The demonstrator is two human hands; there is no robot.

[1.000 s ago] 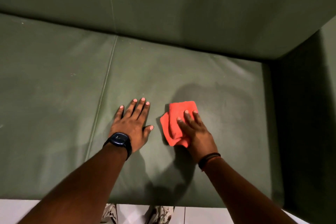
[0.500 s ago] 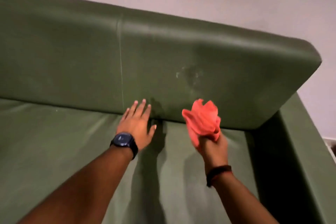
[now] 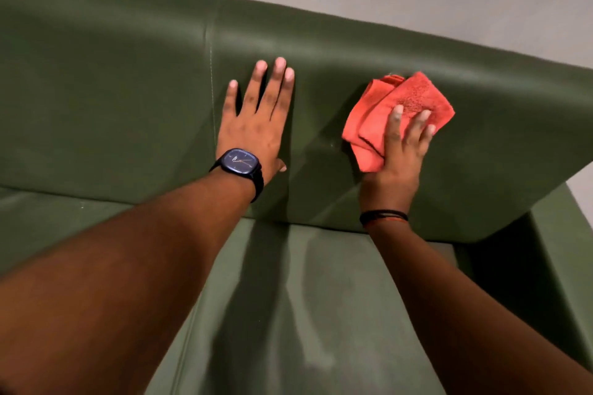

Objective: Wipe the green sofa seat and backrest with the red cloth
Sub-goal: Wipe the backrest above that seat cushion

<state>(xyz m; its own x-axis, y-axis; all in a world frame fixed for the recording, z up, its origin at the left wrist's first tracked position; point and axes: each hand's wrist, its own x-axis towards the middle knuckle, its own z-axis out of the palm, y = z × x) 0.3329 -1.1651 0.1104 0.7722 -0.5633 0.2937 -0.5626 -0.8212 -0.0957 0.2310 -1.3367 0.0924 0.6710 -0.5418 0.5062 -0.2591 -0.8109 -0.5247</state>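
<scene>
While the left part of the backrest (image 3: 106, 80) shows no hand or cloth on it, both hands are working further right, past the vertical seam (image 3: 210, 74) that divides the back cushion. Just right of that seam, the left hand (image 3: 256, 128) lies flat against the backrest, fingers spread and straight, gripping nothing; it looks to be bracing the person's lean. A dark watch (image 3: 240, 162) sits on that wrist. Further right, the right hand (image 3: 399, 151) presses the cloth (image 3: 394, 112) against the backrest, in the upper half of the cushion. Its fingers are splayed over the crumpled red fabric instead of closed around it, and whether the thumb hooks the lower edge cannot be told. A thin dark band (image 3: 383, 216) circles that wrist. Rightmost, the armrest (image 3: 558, 266) stands untouched.

Below the arms, the seat (image 3: 305, 314) shows pale streaks, which may be wiping marks or only sheen; I cannot say which. As a judgement, the backrest step is under way on the right cushion. The left cushion, the top edge and the far right end probably remain to be wiped, and nothing here proves that the seat is finished.
</scene>
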